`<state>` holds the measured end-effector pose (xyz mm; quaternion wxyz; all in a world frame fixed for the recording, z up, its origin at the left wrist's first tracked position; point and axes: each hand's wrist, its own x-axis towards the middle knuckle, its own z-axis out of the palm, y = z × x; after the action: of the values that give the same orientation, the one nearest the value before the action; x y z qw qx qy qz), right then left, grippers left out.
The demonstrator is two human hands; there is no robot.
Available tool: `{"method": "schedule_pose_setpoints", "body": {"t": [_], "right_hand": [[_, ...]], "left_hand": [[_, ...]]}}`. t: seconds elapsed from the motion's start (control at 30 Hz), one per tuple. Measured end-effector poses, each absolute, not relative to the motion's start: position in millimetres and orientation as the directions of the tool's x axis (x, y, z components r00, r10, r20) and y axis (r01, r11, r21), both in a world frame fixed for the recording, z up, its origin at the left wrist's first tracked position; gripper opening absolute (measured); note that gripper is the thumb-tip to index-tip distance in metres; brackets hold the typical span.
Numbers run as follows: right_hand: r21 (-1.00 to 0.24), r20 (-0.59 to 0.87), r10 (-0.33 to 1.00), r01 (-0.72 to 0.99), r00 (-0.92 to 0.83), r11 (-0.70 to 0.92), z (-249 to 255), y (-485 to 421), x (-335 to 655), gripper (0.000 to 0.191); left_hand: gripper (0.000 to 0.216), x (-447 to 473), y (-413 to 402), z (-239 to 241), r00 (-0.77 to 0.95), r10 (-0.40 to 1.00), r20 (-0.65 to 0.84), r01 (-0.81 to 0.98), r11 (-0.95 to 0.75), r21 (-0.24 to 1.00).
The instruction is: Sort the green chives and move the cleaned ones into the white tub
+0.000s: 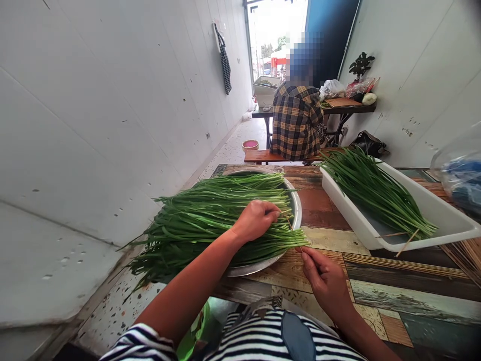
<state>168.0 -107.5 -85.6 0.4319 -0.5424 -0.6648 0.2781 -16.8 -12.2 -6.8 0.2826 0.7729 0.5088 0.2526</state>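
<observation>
Long green garlic chives lie across a round metal basin, pale stem ends pointing right and leaf tips drooping over the left rim. My left hand is above the stems, thumb and fingers pinched together near a thin brown straw strip. Beside the nearest bundle's cut ends, my right hand pinches a thin strand of straw. Whether both hands hold the same strip I cannot tell. To the right, a tied bundle of chives rests in a white plastic tray.
Loose straw strips lie at the right of the patchwork wooden table. A clear plastic bag sits beyond them. Ahead, a person in a plaid shirt sits on a bench. A white wall runs along the left.
</observation>
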Motion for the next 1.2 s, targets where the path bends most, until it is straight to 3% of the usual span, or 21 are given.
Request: {"method": "schedule_pose_setpoints", "body": {"t": [0.77,0.93,1.07,1.2], "right_hand": [[-0.845,0.261,0.965,0.477,-0.031,0.243,-86,-105,165,0.036],[-0.839,0.267,0.963,0.485,-0.025,0.245,-85,-102,166,0.036],[-0.840,0.268,0.963,0.482,-0.035,0.251,-85,-104,168,0.036],[-0.834,0.278,0.960,0.485,-0.039,0.262,-85,-105,168,0.034]], "left_hand": [[0.025,-11,-18,-14,0.434,0.892,0.126,0.635,-0.402,0.659],[0.026,-6,-25,0,0.585,0.799,0.140,0.691,-0.581,0.430],[0.027,-13,-16,15,0.424,0.883,0.201,0.865,-0.461,0.199],[0.019,-16,-7,7,0.364,0.923,0.125,0.926,-0.373,0.055]]}}
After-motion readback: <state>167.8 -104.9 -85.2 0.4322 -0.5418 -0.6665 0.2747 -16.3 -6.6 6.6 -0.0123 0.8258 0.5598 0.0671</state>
